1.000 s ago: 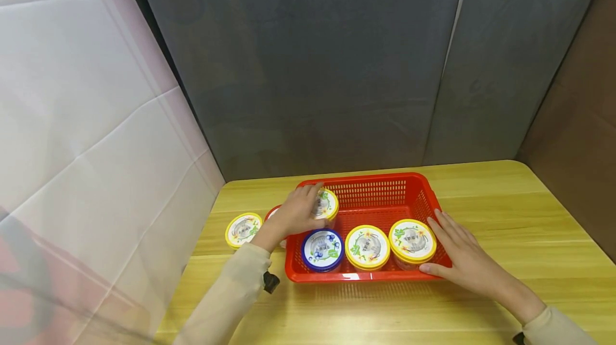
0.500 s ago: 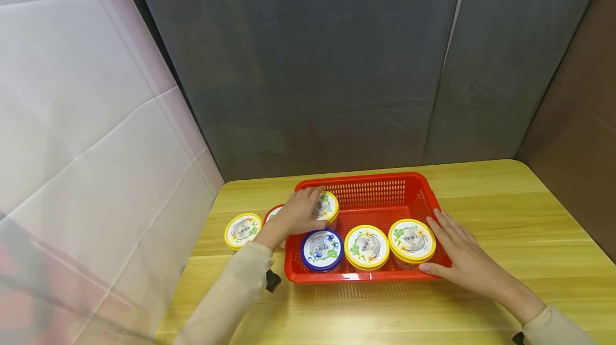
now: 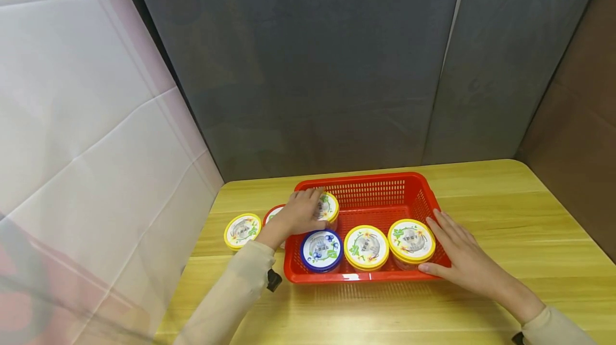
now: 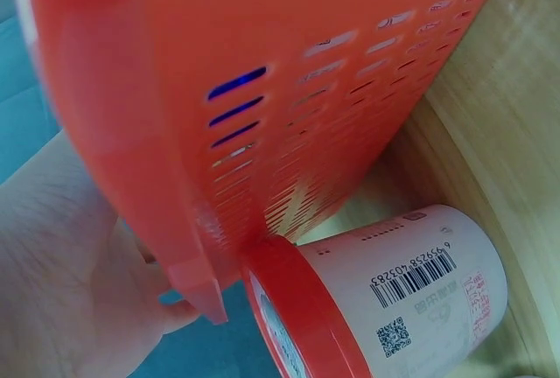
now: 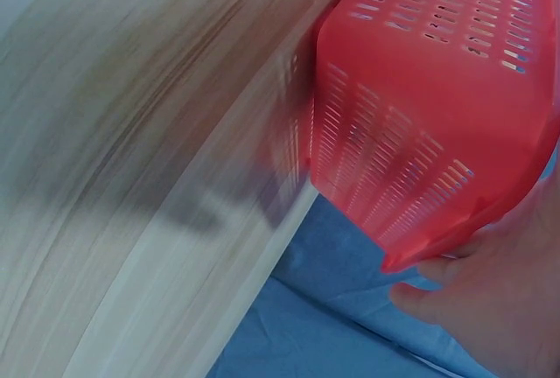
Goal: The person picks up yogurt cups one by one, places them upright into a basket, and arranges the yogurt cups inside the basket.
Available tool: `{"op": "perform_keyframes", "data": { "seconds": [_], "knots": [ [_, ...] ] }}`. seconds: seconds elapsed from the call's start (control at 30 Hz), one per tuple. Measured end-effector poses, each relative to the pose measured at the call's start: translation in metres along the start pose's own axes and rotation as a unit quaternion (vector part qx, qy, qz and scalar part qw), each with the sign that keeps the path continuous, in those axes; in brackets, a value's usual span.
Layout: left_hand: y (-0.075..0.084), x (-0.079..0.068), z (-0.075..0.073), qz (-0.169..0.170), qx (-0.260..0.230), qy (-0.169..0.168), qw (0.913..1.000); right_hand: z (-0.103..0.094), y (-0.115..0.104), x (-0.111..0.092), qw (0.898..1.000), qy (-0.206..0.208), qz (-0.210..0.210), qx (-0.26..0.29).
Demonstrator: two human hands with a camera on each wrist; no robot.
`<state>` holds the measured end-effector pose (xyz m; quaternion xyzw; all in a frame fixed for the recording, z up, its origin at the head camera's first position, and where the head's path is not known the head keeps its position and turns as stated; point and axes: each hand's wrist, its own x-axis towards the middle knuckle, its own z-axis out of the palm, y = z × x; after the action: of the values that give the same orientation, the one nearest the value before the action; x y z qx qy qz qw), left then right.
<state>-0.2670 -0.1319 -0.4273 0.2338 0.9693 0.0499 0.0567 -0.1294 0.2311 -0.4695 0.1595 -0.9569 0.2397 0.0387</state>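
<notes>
My left hand (image 3: pixel 299 214) reaches over the left side of the red basket (image 3: pixel 353 277), its thumb and fingers round a yellow-lidded tub (image 3: pixel 329 207) in the back left corner. Part of that tub is hidden by the hand. Along the basket's front stand a blue-lidded tub (image 3: pixel 322 250) and two more yellow-lidded tubs, a middle tub (image 3: pixel 367 247) and a right tub (image 3: pixel 412 241). On the right, my right hand (image 3: pixel 459 254) rests on the basket's rim with fingers extended, thumb near the front corner. The right wrist view shows this hand (image 5: pixel 499 295) at the rim.
Outside the basket's left wall stands a red-lidded tub (image 4: pixel 398 295), partly behind my left wrist in the head view. Further left is a yellow-lidded tub (image 3: pixel 243 231) on the wooden table (image 3: pixel 500 195). A dark grey panel (image 3: pixel 313 67) rises behind the table.
The tub under my left hand has shifted down slightly in the basket's back left corner. Both hands stay nearly where they were.
</notes>
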Motion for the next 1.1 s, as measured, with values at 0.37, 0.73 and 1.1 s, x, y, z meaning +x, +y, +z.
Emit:
{"op": "perform_keyframes", "data": {
  "seconds": [0.37,0.73,1.1],
  "knots": [
    [0.0023,-0.0014,-0.0023,-0.001,-0.005,-0.006,1.0,0.0004,0.0008,0.0001,1.0,0.0,0.0,0.002],
    [0.0039,-0.0019,-0.0044,-0.004,-0.001,-0.016,0.9999,0.0,-0.0007,-0.0006,1.0,0.0,0.001,0.003],
    [0.0032,0.0002,-0.0028,0.001,-0.012,-0.013,0.9998,0.0007,-0.0009,-0.0011,1.0,-0.003,0.006,0.005]
  ]
}}
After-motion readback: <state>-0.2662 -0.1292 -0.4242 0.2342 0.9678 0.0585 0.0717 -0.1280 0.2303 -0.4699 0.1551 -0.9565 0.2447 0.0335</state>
